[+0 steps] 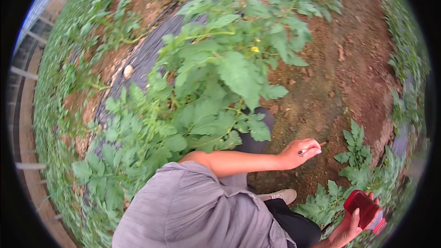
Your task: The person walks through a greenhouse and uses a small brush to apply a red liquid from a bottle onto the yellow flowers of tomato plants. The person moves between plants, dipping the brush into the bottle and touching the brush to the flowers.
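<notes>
My left hand (299, 154) is closed around a thin stick-like tool (322, 143), perhaps a small brush. Its orange-brown tip points away over the soil, and a dark end shows by the palm. At the lower right, my right hand (348, 227) grips a red, partly see-through container (361, 208), tilted, with a clear and pinkish-red end (379, 225) pointing down and right. What is inside it cannot be made out. Leafy tomato plants (220, 86) rise beside my left arm, one bearing a yellow flower (255, 49). My left hand is apart from the leaves.
Black plastic mulch (146, 57) covers the bed under the plants. Bare brown soil (327, 75) runs between the rows. More plants (355, 158) grow near my right hand. A pale stone (128, 71) lies on the mulch. My shoe (280, 196) rests on the soil.
</notes>
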The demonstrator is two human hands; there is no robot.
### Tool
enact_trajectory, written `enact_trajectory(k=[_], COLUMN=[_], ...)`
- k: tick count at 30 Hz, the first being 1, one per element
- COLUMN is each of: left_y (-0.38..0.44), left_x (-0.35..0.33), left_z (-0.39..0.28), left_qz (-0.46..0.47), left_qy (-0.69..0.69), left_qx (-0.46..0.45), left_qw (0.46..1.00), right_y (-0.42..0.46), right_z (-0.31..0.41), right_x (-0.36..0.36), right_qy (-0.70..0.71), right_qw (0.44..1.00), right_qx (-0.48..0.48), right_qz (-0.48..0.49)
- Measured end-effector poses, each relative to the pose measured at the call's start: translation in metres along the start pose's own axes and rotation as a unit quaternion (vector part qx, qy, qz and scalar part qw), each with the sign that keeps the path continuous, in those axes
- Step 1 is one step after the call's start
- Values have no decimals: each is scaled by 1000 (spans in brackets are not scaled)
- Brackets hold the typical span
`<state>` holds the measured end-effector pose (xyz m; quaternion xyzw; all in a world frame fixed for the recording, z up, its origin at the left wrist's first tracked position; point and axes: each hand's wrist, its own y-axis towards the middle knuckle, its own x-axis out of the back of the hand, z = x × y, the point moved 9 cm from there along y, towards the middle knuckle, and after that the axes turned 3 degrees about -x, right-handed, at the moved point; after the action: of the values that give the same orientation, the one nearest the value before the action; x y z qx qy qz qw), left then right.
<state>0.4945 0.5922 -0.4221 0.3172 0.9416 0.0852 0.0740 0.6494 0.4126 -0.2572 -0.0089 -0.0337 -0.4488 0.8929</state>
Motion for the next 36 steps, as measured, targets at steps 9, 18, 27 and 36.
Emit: enact_trajectory(k=[9, 18, 27, 36], left_y=[-31, -71, -148, -157], left_x=[31, 26, 131, 100], left_z=[-4, -70, -188, -197], left_qz=[-110, 46, -109, -89], left_qy=[139, 216, 496, 497], left_qx=[-101, -173, -287, -300], left_qw=[979, 960, 812, 810], right_y=[4, 13, 28, 53], right_z=[-48, -60, -76, -91], right_x=[-60, -66, -72, -69], right_qy=[-17, -59, -59, -77], right_qw=[996, 992, 987, 983], right_qx=[-23, -27, -16, -20], right_qz=[80, 111, 146, 166])
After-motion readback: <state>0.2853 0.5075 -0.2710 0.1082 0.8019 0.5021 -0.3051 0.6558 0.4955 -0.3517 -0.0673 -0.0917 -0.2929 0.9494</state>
